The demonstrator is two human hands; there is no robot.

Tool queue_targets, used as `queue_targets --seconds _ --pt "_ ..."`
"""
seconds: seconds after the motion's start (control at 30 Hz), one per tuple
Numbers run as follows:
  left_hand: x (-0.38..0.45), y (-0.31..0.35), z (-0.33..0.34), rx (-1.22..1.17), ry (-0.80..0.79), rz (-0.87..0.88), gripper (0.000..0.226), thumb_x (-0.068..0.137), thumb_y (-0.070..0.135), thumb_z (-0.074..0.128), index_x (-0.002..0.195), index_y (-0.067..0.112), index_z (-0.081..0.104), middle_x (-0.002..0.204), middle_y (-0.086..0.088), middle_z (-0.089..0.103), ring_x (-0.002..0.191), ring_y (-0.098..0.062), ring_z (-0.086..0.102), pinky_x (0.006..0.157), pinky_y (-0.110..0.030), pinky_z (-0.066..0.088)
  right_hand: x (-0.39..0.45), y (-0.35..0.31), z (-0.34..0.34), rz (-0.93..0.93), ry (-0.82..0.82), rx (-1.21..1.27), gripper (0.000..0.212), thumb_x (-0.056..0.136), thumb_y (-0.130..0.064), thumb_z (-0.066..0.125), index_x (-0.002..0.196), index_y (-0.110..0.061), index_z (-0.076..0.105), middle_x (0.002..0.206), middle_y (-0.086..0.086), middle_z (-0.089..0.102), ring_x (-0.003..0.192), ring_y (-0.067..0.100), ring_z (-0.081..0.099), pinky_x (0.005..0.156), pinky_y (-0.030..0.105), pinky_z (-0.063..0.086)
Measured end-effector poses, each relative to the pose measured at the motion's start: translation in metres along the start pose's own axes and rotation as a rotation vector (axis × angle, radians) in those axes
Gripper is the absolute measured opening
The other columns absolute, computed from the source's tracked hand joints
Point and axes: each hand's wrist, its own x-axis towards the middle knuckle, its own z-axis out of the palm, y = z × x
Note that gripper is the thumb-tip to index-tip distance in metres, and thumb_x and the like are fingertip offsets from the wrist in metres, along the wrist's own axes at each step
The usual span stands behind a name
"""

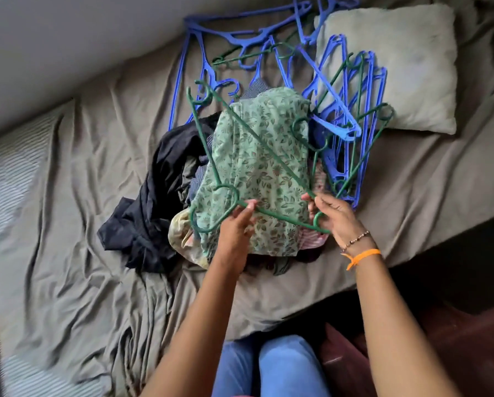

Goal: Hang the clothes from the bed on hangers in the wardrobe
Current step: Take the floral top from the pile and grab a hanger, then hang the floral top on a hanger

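Here, one green hanger (241,156) was held flat above the clothes heap, its hook near the left hand (235,224), whose fingertips pinched the shoulder bar just beside the hook, while the right hand (333,216) curled its fingers round the far corner; held across both ends like this, it was likely being readied to take a garment. Directly beneath lay the green leaf-print garment (264,167), topmost on the pile and probably first to be hung. Beside it: one black garment (151,202), and scraps of at least two more pieces underneath, not countable. On the bed (68,253): a tangle of blue hangers (349,110) with a few further green ones, overlapping too much to count; one pillow (397,58). The wardrobe was not in view.
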Motion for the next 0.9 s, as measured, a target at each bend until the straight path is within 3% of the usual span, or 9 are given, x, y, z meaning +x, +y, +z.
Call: queue_targets --seconds 0.1,0.23,0.3,0.37,0.43,0.5,0.67,0.77,0.9 --pt "-0.020 -0.035 -0.023 -0.199 0.088 -0.349 0.019 0.097 0.012 0.047 0.093 0.019 0.064 0.071 0.006 0.054 0.061 -0.005 0.045 0.054 -0.014 0.041 0.011 0.012 0.008 -0.076 0.028 -0.457 0.017 0.091 0.002 0.054 0.097 0.000 0.070 0.078 0.015 0.062 0.065 -0.009 0.052 0.071 0.006 0.039" --pt "-0.036 -0.080 -0.039 -0.069 0.079 -0.667 0.020 0.098 0.026 0.047 0.082 0.021 0.058 0.065 0.008 0.053 0.052 -0.004 0.049 0.054 -0.017 0.042 0.009 0.027 0.012 -0.094 -0.019 -0.688 0.026 0.091 0.008 0.050 0.115 0.010 0.060 0.109 0.010 0.060 0.083 -0.017 0.054 0.074 -0.002 0.036" --pt "-0.034 -0.091 -0.047 0.039 0.187 -0.617 0.014 0.095 0.025 0.053 0.083 0.017 0.052 0.070 -0.004 0.050 0.049 -0.010 0.041 0.047 -0.023 0.041 0.008 0.035 0.009 -0.026 -0.046 -0.742 0.027 0.093 0.004 0.050 0.118 0.004 0.061 0.113 0.009 0.060 0.101 0.004 0.051 0.072 -0.003 0.036" --pt "-0.031 -0.094 -0.058 0.194 0.401 -0.449 0.033 0.083 0.031 0.068 0.102 0.009 0.051 0.104 -0.027 0.053 0.074 -0.021 0.046 0.071 -0.040 0.050 0.004 0.044 0.003 0.059 -0.115 -0.762 0.027 0.094 0.000 0.049 0.117 -0.004 0.062 0.109 0.014 0.063 0.095 0.014 0.047 0.062 0.002 0.038" --pt "-0.026 -0.087 -0.072 0.416 0.561 -0.263 0.062 0.078 0.033 0.075 0.122 0.009 0.039 0.132 -0.021 0.039 0.110 -0.026 0.044 0.100 -0.039 0.036 -0.004 0.052 -0.003 0.143 -0.164 -0.752 0.025 0.095 -0.001 0.048 0.115 0.000 0.062 0.109 0.034 0.060 0.084 0.013 0.045 0.055 0.005 0.036" --pt "-0.015 -0.079 -0.087 0.447 0.500 -0.125 0.069 0.080 0.030 0.074 0.132 0.009 0.033 0.135 -0.014 0.041 0.121 -0.028 0.044 0.102 -0.037 0.035 -0.009 0.059 -0.006 0.155 -0.146 -0.784 0.024 0.094 0.001 0.048 0.112 0.003 0.063 0.105 0.034 0.062 0.074 0.004 0.055 0.058 0.004 0.036" --pt "0.020 -0.082 -0.120 0.338 0.357 -0.061 0.005 0.094 0.013 0.057 0.093 0.010 0.054 0.084 -0.006 0.059 0.066 -0.018 0.055 0.055 -0.021 0.047 -0.018 0.097 -0.005 -0.019 0.277 -1.049 0.031 0.088 -0.005 0.056 0.111 -0.023 0.066 0.116 0.012 0.061 0.110 0.038 0.051 0.085 0.019 0.030" --pt "0.029 -0.092 -0.121 0.358 0.363 -0.026 0.018 0.092 0.008 0.056 0.077 0.016 0.052 0.078 -0.008 0.057 0.061 -0.017 0.053 0.054 -0.023 0.044 -0.041 0.121 0.036 -0.275 0.696 -1.096 0.021 0.080 -0.009 0.058 0.099 -0.016 0.062 0.110 0.010 0.056 0.104 0.032 0.046 0.090 0.034 0.026" --pt "0.028 -0.107 -0.125 0.357 0.387 -0.026 0.021 0.090 0.007 0.061 0.074 0.016 0.050 0.078 -0.014 0.057 0.056 -0.014 0.057 0.050 -0.019 0.047 -0.046 0.168 0.095 -0.346 0.305 -0.933 0.020 0.079 0.003 0.048 0.086 0.001 0.066 0.099 0.020 0.053 0.086 0.019 0.047 0.089 0.032 0.039"
